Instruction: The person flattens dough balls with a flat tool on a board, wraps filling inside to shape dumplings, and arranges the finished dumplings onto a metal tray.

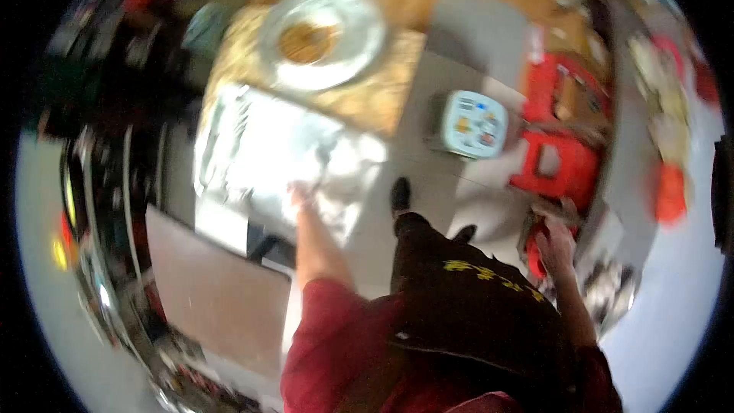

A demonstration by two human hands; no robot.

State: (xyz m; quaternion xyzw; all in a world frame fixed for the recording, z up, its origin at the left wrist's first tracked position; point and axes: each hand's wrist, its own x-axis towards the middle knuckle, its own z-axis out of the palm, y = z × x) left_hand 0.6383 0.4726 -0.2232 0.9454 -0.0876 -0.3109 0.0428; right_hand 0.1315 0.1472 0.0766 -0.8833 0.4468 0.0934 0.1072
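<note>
Visibly, the tray lies beneath the fingers of the left hand.

Blur hides whether the left hand touches the tray; the brown contents of the bowl are too smeared to identify.

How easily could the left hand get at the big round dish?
Probably not without leaning or stepping closer: the left hand is at the shiny tray, and the round dish sits beyond it. Nothing visible blocks the way above the tray, though blur limits detail.
</note>
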